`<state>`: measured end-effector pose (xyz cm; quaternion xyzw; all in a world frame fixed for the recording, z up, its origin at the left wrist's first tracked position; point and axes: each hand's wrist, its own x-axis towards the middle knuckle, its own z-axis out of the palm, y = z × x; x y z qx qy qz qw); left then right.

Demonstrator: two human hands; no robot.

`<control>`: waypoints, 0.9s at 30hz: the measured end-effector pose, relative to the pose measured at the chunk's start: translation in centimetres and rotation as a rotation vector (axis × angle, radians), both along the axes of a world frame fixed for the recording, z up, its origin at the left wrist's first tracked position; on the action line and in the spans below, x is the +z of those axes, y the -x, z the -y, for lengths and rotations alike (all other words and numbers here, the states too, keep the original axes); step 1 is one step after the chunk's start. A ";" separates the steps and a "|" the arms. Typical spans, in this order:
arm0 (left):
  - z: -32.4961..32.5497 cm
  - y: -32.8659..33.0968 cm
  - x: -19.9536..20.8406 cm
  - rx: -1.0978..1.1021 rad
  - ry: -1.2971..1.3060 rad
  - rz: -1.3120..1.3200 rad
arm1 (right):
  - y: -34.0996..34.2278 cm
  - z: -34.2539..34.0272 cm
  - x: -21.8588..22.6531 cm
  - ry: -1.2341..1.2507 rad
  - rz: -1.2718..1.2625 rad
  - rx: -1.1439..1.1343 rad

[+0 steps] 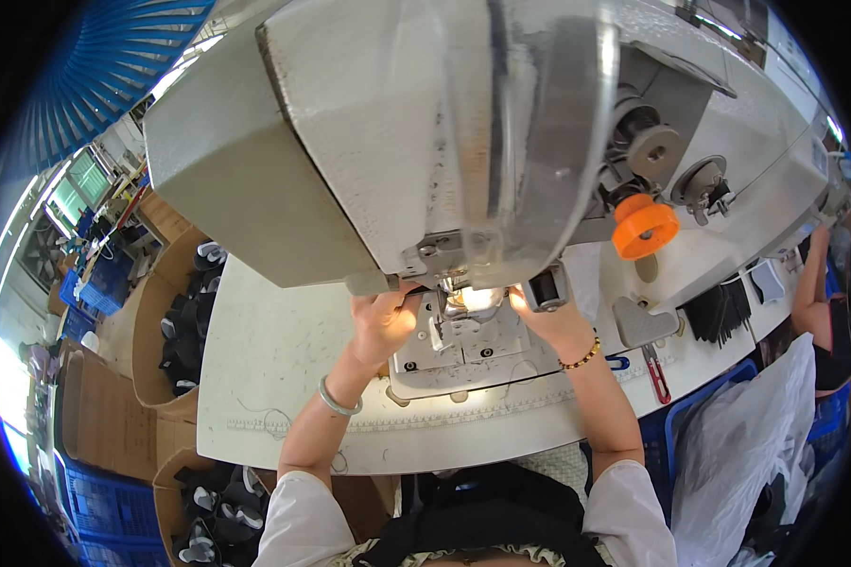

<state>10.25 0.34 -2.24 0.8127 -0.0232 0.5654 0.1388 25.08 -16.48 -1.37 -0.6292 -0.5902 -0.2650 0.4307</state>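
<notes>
Two hands, mine: left hand [380,326] and right hand [556,321], metal needle plate [473,355] between them mid-frame, neither clearly nearer, fingertips partly hidden, grips I cannot tell.

The sewing machine head [378,132], cut off at 12 o'clock, hides fingertips of the left hand [384,323] at 7 o'clock. The right hand [553,321], at 3 o'clock, is partly covered; what either fingertip touches cannot be told. The blue fan [113,66] at 10 o'clock is cropped. Ruler [463,409] markings, 6 o'clock, are too small to read.
</notes>
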 end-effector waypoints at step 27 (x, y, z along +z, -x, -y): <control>-2.2 15.0 8.1 -0.087 0.984 -0.555 | 1.0 18.0 -10.2 0.729 -0.063 -0.540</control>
